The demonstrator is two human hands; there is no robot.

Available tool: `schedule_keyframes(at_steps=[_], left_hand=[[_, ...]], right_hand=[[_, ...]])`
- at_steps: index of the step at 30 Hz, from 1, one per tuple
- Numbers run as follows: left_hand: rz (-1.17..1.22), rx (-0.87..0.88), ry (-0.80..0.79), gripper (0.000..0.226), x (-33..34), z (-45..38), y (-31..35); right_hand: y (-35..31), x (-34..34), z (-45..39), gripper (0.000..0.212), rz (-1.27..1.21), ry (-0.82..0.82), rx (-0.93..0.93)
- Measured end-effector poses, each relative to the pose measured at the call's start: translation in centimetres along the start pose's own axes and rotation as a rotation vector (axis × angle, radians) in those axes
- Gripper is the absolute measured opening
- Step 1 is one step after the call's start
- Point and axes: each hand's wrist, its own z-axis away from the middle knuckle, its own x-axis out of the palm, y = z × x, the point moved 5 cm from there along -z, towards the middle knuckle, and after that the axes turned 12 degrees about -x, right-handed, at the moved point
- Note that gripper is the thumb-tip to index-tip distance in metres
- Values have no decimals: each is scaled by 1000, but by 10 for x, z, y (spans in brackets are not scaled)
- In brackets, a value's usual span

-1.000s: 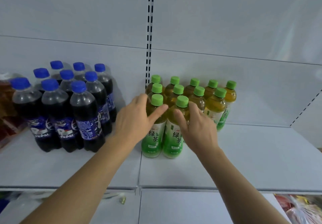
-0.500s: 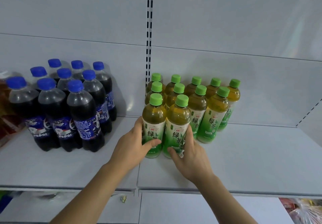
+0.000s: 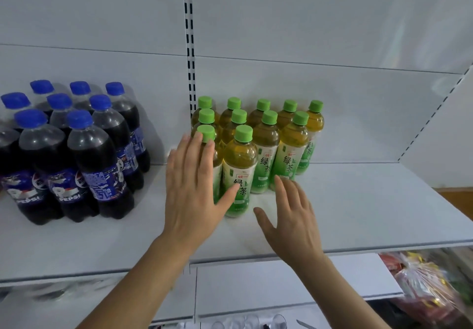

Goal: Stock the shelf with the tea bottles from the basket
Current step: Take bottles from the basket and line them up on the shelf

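Looking from near to far, we see first 2 bare forearms that come up from the bottom edge. The left hand [image 3: 190, 198] is open, with the fingers straight and spread. It stands in front of the front-left tea bottle [image 3: 208, 154], and its thumb lies against the label of the front-right tea bottle [image 3: 239, 175]. Whether the palm really touches the bottle behind it, we cannot tell. This hand grips nothing.

The right hand [image 3: 291, 221] is also open and flat, fingers spread, and it holds nothing. It is over the white shelf [image 3: 358, 211], just beside the front-right bottle. Its fingertips [image 3: 280, 182] point at the base of the second row.

The tea bottles [image 3: 258, 134] stand upright in a close group on the shelf, near the back wall and just right of the slotted upright [image 3: 189, 34]. They have green caps and green labels. We count 5 in the back row, 4 in the middle row and 2 in front.

To the left, well apart from the tea, cola bottles [image 3: 71, 154] with blue caps stand packed together. On the lower right we see a plastic bag [image 3: 425, 285] with colourful items, under the shelf.
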Motion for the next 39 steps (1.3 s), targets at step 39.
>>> schedule_keyframes(at_steps=[39], left_hand=[[4,980,-1518,83,299,447,449]], right_hand=[[250,-64,589,82,140,-611,1331]])
